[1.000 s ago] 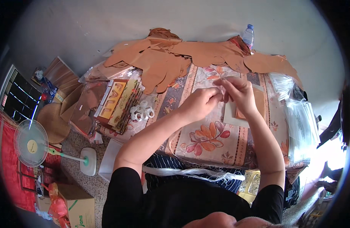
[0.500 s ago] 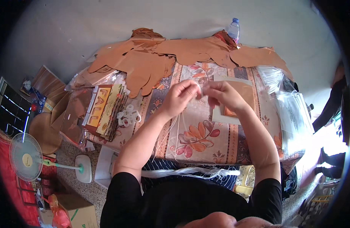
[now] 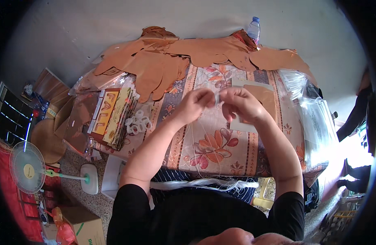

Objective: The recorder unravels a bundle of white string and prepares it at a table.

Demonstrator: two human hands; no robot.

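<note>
My left hand [image 3: 196, 107] is closed in a pinch above the middle of the table. From it thin white string [image 3: 193, 141] hangs in loose strands over the flowered cloth toward my lap. Close beside it, my right hand [image 3: 243, 105] has its fingers bent together on the same string, where a small white bit shows between the two hands. A thick hank of white string [image 3: 188, 184] lies across my lap. Under my right wrist lie a brown card piece [image 3: 265, 94] and a pale board [image 3: 243, 125]. White string loops [image 3: 139, 122] are heaped left of my left forearm.
A stack of printed signs [image 3: 105, 112] stands at the left. Brown cut-out sheets [image 3: 157, 67] cover the back edge, near a water bottle [image 3: 254, 29]. Clear plastic bags [image 3: 312, 126] lie at the right. A fan [image 3: 27, 167] stands on the floor at left.
My hands stay close together over the table. My right fingers have bent and turned slightly, and the hanging strands have shifted a little to the right.
</note>
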